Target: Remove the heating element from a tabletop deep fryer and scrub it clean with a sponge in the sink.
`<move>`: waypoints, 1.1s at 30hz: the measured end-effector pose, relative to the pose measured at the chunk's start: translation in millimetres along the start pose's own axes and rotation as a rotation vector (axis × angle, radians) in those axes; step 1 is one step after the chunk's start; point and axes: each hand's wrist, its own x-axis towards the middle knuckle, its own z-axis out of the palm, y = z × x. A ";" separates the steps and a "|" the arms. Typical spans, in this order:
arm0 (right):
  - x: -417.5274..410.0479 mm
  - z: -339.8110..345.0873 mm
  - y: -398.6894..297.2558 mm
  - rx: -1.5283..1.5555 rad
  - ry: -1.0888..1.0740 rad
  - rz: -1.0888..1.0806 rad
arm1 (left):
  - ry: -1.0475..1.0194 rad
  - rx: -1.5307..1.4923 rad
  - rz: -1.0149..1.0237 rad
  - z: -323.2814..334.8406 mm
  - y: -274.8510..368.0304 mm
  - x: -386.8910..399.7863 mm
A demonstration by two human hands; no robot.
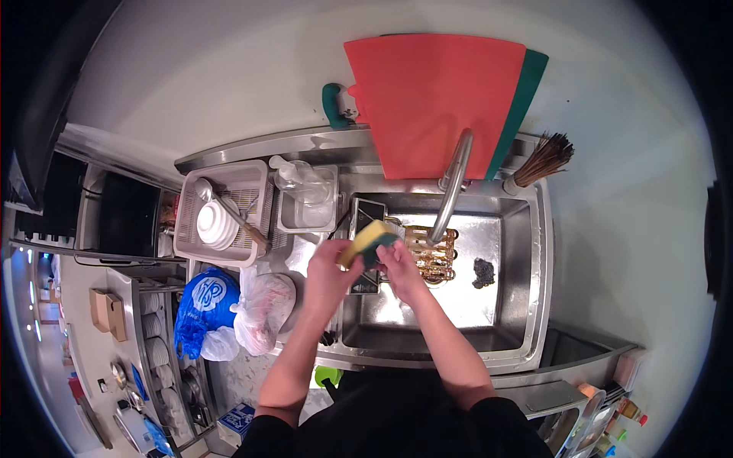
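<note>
Both hands meet on a yellow sponge (369, 236) with a dark green scouring side, held over the left part of a steel sink (515, 240). My left hand (332, 277) grips its yellow side; the fingers of my right hand (402, 273) are against the green side. Beneath them, a box-shaped metal unit (367, 210) with a dark panel lies across the sink's left rim. A looped, brownish-gold metal element (440, 264), which looks like a heating coil, reaches from it into the basin. My hands hide part of the unit.
A curved faucet (457, 177) overhangs the coil. Steel wool (484, 272) lies in the basin. Red (441, 97) and green cutting boards lean behind. Leftward stand a pump bottle (300, 180), a plastic basket (183, 229) with bowls and a ladle, and tied plastic bags (266, 309).
</note>
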 end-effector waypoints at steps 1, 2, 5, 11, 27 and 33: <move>2.5 1.0 -1.5 0.136 0.009 0.083 | -0.045 -0.016 -0.027 7.3 4.9 -3.3; 2.4 -4.0 -6.6 0.227 -0.043 0.046 | -0.087 -0.039 -0.046 12.0 10.0 -7.7; -9.9 -46.8 -9.2 0.234 0.164 0.130 | -0.247 -0.217 -0.139 9.8 15.7 -14.0; -37.8 -150.9 -12.5 0.558 0.399 -0.050 | -0.043 -0.154 -0.162 -42.4 -40.9 0.6; -44.8 -252.6 35.7 -1.604 0.796 0.195 | 0.159 -0.148 -0.265 -94.3 -54.5 44.1; -31.0 -225.3 23.5 -1.804 0.593 0.223 | 0.225 -0.044 -0.207 -103.3 -53.0 69.7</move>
